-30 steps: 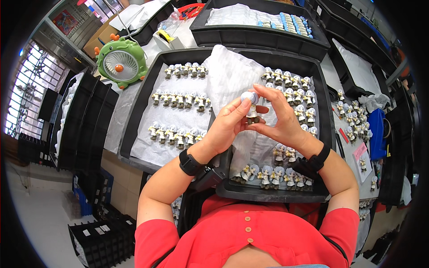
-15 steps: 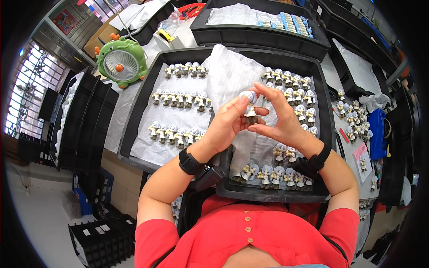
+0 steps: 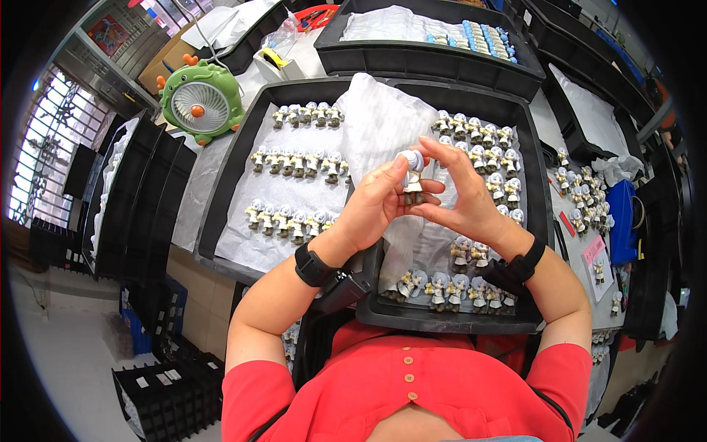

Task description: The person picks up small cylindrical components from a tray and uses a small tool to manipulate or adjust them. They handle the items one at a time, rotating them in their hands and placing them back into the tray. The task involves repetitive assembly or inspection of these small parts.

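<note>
A small figurine (image 3: 413,177) with pale hair, a white coat and dark boots is held upright between my hands, above the middle of two black trays. My left hand (image 3: 375,197) is closed on it, thumb by its head and fingers behind it. My right hand (image 3: 468,193) curves round its other side, the index fingertip near the head and the thumb near the boots. Rows of similar figurines lie on white sheeting in the left tray (image 3: 213,214). More stand in the right tray (image 3: 541,214), where a loose white sheet (image 3: 383,118) partly covers the inner side.
A green fan (image 3: 200,103) stands at the far left. Behind the trays sits another black tray (image 3: 434,60) with blue and white pieces. On the right-hand table are loose figurines (image 3: 582,193), a blue holder (image 3: 624,221) and a pink-topped paper (image 3: 593,254). Stacked black trays (image 3: 136,202) stand left.
The figurine has turned slightly in my fingers, and a little more of its body shows. My hands and arms are almost where they were.
</note>
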Demonstrator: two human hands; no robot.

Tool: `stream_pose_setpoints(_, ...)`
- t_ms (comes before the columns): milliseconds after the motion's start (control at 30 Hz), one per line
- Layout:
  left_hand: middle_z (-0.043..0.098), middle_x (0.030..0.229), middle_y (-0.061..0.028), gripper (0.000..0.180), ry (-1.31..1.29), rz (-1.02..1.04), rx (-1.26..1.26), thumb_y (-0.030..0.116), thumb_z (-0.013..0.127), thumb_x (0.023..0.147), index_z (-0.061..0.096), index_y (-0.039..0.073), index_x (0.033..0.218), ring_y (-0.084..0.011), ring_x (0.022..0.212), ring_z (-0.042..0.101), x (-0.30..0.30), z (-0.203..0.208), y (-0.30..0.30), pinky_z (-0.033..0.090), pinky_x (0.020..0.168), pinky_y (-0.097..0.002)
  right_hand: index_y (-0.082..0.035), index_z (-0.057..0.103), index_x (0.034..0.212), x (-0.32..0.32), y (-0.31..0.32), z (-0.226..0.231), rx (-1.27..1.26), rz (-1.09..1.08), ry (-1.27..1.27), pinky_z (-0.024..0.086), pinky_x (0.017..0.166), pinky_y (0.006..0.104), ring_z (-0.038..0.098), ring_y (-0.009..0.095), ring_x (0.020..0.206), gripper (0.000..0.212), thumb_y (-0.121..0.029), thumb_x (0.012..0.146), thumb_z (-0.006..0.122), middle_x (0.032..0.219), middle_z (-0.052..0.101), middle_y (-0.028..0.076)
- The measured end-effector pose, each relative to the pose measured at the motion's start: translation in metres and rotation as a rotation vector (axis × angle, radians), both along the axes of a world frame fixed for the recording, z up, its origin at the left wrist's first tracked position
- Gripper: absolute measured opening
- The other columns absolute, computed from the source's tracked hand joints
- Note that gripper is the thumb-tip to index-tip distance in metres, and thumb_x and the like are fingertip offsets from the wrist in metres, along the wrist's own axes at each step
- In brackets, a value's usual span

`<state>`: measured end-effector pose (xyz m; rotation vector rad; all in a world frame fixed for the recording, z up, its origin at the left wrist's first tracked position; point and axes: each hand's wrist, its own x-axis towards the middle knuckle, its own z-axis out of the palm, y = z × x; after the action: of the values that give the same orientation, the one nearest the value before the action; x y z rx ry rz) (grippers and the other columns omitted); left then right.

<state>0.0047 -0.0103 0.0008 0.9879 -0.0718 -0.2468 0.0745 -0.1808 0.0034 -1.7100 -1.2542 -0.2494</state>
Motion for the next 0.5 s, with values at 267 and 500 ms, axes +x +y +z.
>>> stream_pose_setpoints(267, 0.062, 0.109, -0.0100, 0.046, -0.030, 0.012, 0.073, 0.040, 0.051, 0.094, 0.045, 0.010, 0.129, -0.0153, 0.101, 0.060, -0.0018, 0.0032, -0.0020, 0.050, 0.080, -0.0284, -0.010, 0.041, 0.135, -0.0012, 0.0011, 0.0008, 0.020, -0.004, 0.012, 0.041, 0.093, 0.0357, 0.051, 0.026, 0.105, 0.083, -0.005, 0.061, 0.078, 0.113, 0.055, 0.009)
stream_pose_setpoints(500, 0.061, 0.111, -0.0092, 0.050, -0.064, 0.005, 0.122, 0.038, 0.057, 0.091, 0.045, 0.008, 0.129, -0.0139, 0.103, 0.059, -0.0025, 0.0038, -0.0021, 0.049, 0.083, -0.0287, -0.010, 0.042, 0.134, -0.0004, 0.0006, 0.0009, 0.025, -0.016, -0.033, 0.042, 0.092, 0.0357, 0.051, 0.026, 0.105, 0.082, -0.005, 0.061, 0.078, 0.115, 0.055, 0.009)
